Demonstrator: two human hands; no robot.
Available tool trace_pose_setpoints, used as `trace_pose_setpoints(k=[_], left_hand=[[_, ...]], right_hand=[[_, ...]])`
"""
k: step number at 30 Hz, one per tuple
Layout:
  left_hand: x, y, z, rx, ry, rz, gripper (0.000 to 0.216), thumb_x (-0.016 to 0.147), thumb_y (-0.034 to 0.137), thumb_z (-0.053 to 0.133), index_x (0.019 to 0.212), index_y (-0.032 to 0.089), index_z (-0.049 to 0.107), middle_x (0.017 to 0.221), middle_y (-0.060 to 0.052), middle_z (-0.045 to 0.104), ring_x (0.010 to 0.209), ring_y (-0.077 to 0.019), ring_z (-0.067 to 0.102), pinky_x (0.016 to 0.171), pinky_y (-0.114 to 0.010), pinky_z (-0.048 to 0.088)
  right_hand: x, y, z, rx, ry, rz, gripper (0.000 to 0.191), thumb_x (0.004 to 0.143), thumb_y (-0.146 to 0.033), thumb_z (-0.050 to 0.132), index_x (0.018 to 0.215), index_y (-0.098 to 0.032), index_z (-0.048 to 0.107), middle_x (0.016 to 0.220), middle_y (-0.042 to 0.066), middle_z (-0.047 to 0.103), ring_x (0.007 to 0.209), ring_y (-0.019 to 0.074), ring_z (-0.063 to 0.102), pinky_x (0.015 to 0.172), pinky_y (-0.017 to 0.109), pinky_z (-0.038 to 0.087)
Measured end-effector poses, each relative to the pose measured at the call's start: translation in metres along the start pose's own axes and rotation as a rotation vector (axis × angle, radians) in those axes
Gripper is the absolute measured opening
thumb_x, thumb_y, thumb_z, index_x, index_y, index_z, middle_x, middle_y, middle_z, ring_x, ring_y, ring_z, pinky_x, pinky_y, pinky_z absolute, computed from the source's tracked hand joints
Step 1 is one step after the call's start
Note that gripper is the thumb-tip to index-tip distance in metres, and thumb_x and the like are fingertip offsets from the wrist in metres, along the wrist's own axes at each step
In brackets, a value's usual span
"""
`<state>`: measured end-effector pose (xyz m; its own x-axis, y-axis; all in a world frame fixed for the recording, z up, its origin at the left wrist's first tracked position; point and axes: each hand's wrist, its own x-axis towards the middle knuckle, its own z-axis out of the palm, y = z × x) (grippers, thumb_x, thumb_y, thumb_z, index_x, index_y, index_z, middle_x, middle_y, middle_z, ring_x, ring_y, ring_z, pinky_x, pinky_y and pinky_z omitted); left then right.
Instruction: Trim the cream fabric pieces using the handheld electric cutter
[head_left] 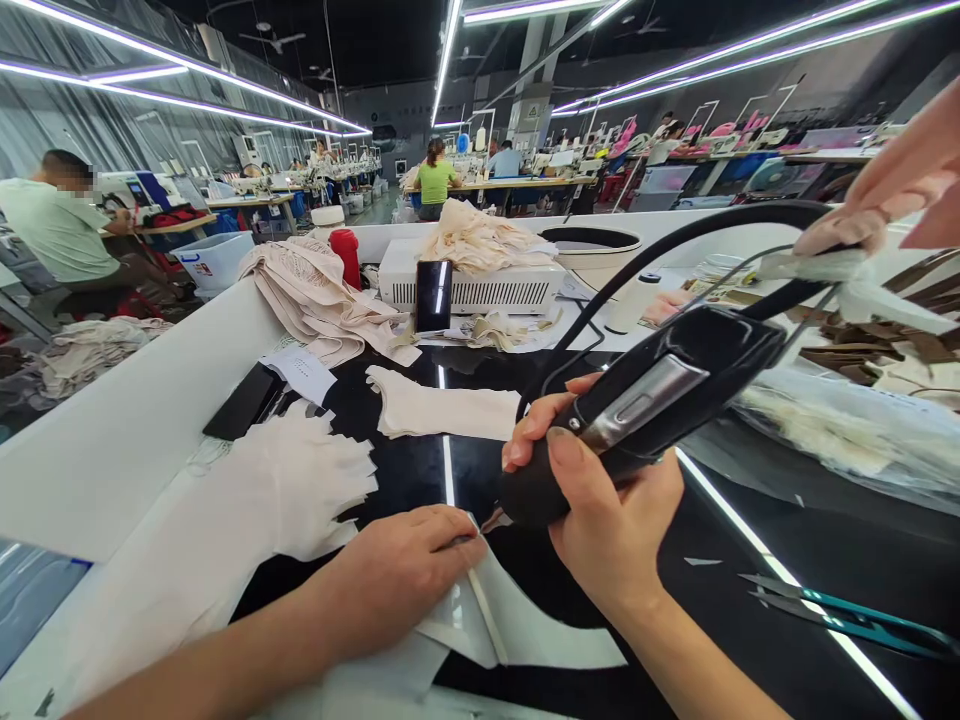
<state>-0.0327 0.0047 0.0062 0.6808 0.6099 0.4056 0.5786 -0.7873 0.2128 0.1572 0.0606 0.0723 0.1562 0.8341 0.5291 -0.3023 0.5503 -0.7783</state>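
My right hand [611, 510] is wrapped round a black corded hand tool [675, 370] with a silver lever along its side. The tool's rounded front end points down and left, close to my left hand [416, 560]. With closed fingers, my left hand pinches the edge of a pale fabric piece [551, 635] lying on the glossy black work surface [540, 690]. A narrow cream strip [486, 615] runs down from the fingertips over that piece. The exact contact between tool tip and fabric is hidden behind the hands.
Stacked white fabric pieces [292, 480] lie left; another pale piece [450, 405] lies ahead. Teal-handled snips [847, 615] rest at right. A phone [433, 297] leans against a white vented box [480, 285]. The tool's black cable [637, 250] loops overhead. Co-workers sit beyond.
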Motion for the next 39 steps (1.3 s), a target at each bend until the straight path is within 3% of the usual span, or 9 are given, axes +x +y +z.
trace_pose_setpoints(k=[10,20,30,39], left_hand=[[0.001,0.001,-0.001,0.046,0.004,0.000,0.032,0.116,0.004,0.047,0.135,0.020,0.068,0.136,-0.010,0.081,0.122,-0.0197,0.081,0.108,-0.028,0.067],[-0.002,0.000,0.000,0.026,-0.034,-0.026,0.032,0.116,0.006,0.051,0.139,0.020,0.068,0.141,-0.010,0.080,0.125,-0.0215,0.081,0.108,-0.030,0.067],[-0.001,0.001,-0.001,0.052,0.061,0.025,0.024,0.117,0.007,0.054,0.130,0.018,0.071,0.135,-0.010,0.081,0.118,-0.0207,0.082,0.105,-0.027,0.067],[-0.002,-0.001,0.000,0.041,0.038,0.015,0.025,0.120,0.010,0.050,0.131,0.020,0.070,0.136,-0.009,0.080,0.121,-0.0202,0.081,0.105,-0.027,0.067]], right_hand=[[-0.002,-0.009,-0.005,0.013,0.033,-0.030,0.034,0.093,-0.038,0.094,0.114,-0.033,0.069,0.082,-0.008,0.073,0.057,0.0169,0.070,0.057,0.033,0.063],[0.000,-0.001,0.000,0.009,0.007,-0.026,0.038,0.092,-0.043,0.094,0.113,-0.031,0.066,0.081,-0.007,0.075,0.056,0.0165,0.070,0.055,0.032,0.062],[-0.003,-0.010,-0.005,0.017,0.050,0.000,0.033,0.090,-0.035,0.095,0.111,-0.032,0.069,0.080,-0.007,0.074,0.057,0.0166,0.071,0.056,0.032,0.062],[-0.012,-0.010,-0.009,-0.018,0.029,-0.008,0.036,0.093,-0.047,0.095,0.114,-0.032,0.069,0.084,-0.006,0.075,0.057,0.0164,0.070,0.055,0.032,0.061]])
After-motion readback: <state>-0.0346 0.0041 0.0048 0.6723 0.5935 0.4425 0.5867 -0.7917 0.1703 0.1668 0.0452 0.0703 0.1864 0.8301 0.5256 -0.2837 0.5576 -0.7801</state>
